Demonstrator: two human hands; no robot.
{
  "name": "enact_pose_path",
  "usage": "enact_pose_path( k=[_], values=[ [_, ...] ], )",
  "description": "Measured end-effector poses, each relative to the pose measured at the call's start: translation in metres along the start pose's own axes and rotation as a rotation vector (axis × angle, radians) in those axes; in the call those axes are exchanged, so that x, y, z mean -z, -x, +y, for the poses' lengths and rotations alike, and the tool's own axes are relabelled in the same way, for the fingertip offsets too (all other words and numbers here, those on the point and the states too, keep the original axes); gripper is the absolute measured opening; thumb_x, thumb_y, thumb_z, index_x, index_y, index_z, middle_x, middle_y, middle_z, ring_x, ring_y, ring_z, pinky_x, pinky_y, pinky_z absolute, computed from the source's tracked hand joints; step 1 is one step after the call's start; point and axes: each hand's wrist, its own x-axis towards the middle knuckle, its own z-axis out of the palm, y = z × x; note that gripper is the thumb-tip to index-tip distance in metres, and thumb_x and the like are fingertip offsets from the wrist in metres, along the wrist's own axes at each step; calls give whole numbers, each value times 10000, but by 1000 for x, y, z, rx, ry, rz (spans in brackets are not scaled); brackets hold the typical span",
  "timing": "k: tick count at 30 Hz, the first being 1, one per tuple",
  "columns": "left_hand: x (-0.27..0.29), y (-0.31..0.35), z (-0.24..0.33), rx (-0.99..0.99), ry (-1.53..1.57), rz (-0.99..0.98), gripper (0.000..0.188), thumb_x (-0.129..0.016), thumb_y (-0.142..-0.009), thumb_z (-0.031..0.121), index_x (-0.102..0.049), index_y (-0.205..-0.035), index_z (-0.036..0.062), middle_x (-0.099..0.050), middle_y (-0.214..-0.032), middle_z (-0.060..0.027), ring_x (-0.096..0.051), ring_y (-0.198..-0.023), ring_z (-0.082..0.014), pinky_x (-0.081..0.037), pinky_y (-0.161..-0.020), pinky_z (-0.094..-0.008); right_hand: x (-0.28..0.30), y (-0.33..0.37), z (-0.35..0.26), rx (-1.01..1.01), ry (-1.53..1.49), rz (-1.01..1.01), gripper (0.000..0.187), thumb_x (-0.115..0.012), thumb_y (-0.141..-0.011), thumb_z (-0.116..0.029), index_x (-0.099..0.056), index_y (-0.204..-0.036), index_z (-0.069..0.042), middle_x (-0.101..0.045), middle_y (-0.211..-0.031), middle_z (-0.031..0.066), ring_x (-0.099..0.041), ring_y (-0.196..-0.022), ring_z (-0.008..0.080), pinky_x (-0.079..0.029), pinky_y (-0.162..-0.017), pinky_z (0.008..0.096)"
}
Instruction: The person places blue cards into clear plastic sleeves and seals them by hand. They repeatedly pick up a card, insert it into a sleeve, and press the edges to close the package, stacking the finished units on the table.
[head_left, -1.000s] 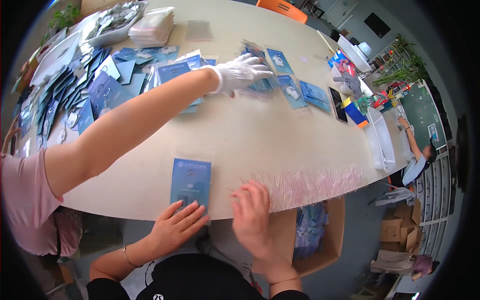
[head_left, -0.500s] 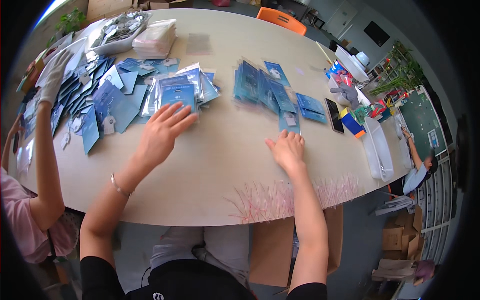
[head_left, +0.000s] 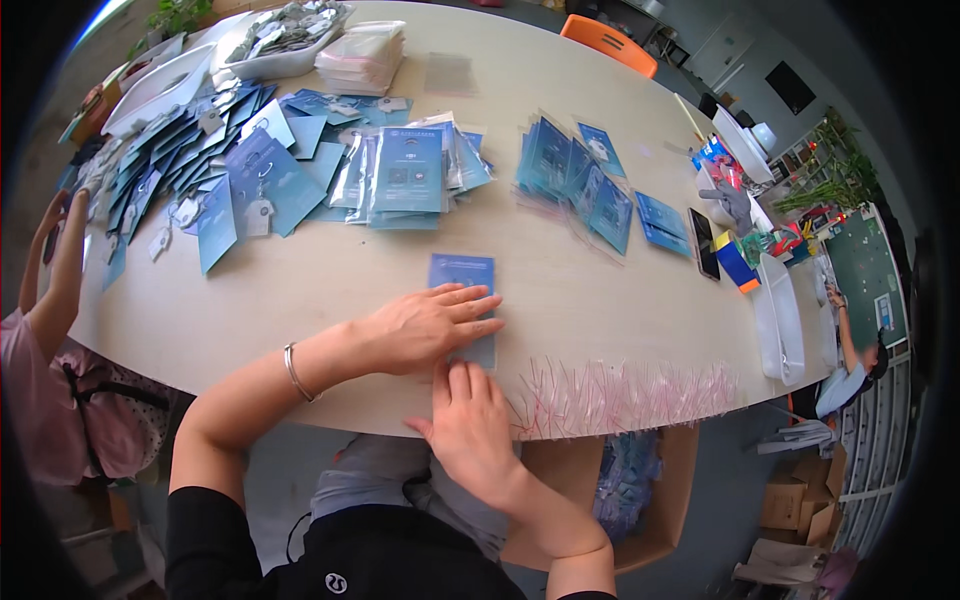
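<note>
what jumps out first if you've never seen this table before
Both bare hands meet at the near edge of the pale oval wooden table: the left hand lies flat on a blue rectangular card in a clear sleeve, and the right hand touches the card's near end. Just right of them a fringe of thin pink plastic strips lines the edge. Farther back, a wide scatter of blue cards covers the left of the table.

Blue card in clear sleeve (head_left: 463, 272): flat on table near front edge, upright, lower half covered.
</note>
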Motion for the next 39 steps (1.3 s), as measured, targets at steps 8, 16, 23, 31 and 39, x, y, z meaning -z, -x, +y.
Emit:
enact_pose_path(
  k=[8,16,23,31,39],
  values=[
    [0,68,40,171,87,45,540,-549,-995,269,-435,-1467,31,-406,-1527,-214,-346,-1443,-384,-273,-1184,-498,-36,49,-9,192,-227,388,432,-718,-803,-246,-678,-1136,26,-657,-1137,135,-622,-1078,255,-487,-925,419],
    [25,92,76,147,-22,811,494,-563,-849,-45,-529,-1341,-27,-525,-1398,-269,-509,-1321,-391,-399,-1097,-529,-23,42,-25,-590,-1452,590,118,-569,-1012,-69,-603,-1053,36,-703,-969,128,-710,-928,199,-600,-755,323],
    [-18,68,63,242,-70,136,520,-562,-968,213,-465,-1463,87,-416,-1544,-146,-364,-1447,-327,-294,-1173,-479,-3,55,-23,-863,-1948,186,328,-543,-1028,-107,-488,-1308,56,-689,-1080,182,-717,-958,268,-604,-777,336],
    [-15,71,61,251,-65,49,580,-594,-956,273,-439,-1508,186,-345,-1593,-137,-292,-1486,-328,-240,-1195,-482,7,49,22,-249,-521,396,191,-768,-782,17,-713,-962,-15,-632,-920,78,-616,-806,260,-512,-710,368],
    [-14,69,62,255,-36,44,583,-623,-931,256,-466,-1489,185,-367,-1581,-131,-302,-1480,-331,-248,-1195,-480,8,43,27,-43,-286,120,110,-700,-830,-95,-601,-855,-53,-529,-876,85,-520,-889,271,-441,-779,406]
  ],
)
